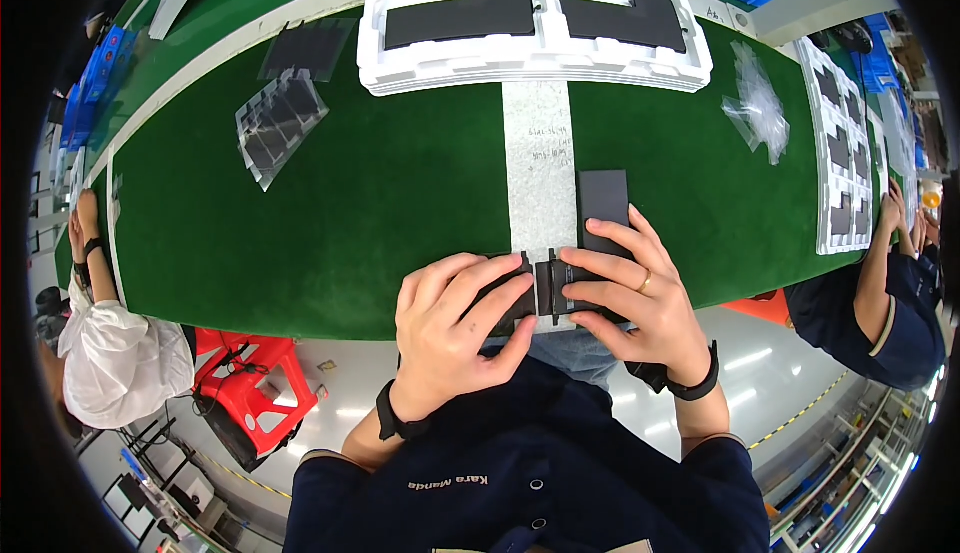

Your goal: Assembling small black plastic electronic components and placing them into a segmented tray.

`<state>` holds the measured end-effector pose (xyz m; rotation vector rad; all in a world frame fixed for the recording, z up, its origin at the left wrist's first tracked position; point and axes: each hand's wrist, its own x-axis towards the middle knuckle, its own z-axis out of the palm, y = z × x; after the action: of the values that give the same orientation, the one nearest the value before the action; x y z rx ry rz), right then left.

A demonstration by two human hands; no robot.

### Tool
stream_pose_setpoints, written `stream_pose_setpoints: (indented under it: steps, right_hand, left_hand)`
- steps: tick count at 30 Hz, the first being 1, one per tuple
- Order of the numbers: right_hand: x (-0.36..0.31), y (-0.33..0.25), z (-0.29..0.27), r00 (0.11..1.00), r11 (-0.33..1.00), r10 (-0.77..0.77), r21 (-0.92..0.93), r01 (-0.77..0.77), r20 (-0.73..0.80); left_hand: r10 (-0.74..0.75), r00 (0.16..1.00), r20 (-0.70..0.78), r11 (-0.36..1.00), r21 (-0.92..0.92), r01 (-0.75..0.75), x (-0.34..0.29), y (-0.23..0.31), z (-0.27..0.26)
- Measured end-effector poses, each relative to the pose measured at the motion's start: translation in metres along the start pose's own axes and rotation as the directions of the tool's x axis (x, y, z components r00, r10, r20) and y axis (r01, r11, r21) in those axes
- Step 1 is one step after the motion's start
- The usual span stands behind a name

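Observation:
Near the front edge of the green work surface (pixel 400 203), both my hands grip black flat parts that look like battery packs. My left hand (pixel 450 328) has its fingers and thumb closed on the left black piece (pixel 516 311), mostly covered by the fingers. Fingers curled, my right hand (pixel 650 298) holds the right black piece (pixel 562 293). A short dark strip (pixel 545 288) lies between the two pieces. From beneath my right fingers a dark grey slab (pixel 604 196) extends away from me; whether it joins the held piece is hidden.
A white foam tray (pixel 545 63) with black L-shaped packs stands at the back, and another tray (pixel 830 238) at right. Clear plastic film (pixel 760 108) and a bag of dark sheets (pixel 280 123) lie on the surface. Co-workers sit left and right; a red stool (pixel 265 393) stands lower left.

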<state>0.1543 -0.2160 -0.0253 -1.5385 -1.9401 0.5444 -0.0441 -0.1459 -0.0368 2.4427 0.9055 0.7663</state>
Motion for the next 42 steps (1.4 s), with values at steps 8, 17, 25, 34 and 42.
stream_pose_setpoints:
  steps: [8, 17, 25, 34, 42]
  right_hand:
    - [0.001, 0.000, 0.000, 1.000, 1.000, -0.020, -0.018, 0.020, 0.007]
    - [0.002, -0.004, -0.004, 0.999, 0.999, -0.031, -0.028, 0.032, 0.042]
    - [-0.007, -0.001, 0.012, 0.982, 0.996, -0.051, 0.057, 0.062, -0.183]
    - [-0.013, -0.048, 0.020, 0.880, 0.982, 0.170, 0.149, -0.115, -0.443]
    - [-0.003, -0.015, 0.009, 0.938, 0.678, 0.346, 0.693, -0.245, -0.007]
  left_hand:
    - [0.006, 1.000, -0.003, 1.000, -0.002, -0.006, 0.000, 0.000, -0.001]
    - [0.017, 1.000, -0.020, 1.000, -0.003, -0.017, 0.000, 0.003, -0.001]
    - [-0.124, 0.948, 0.293, 0.762, -0.584, 0.280, -0.011, 0.009, -0.019]
    - [-0.356, 0.933, 0.046, 0.702, -0.646, 0.300, 0.008, 0.027, -0.004]
    - [-0.175, 0.966, 0.192, 0.793, -0.553, 0.254, 0.015, 0.011, -0.022]
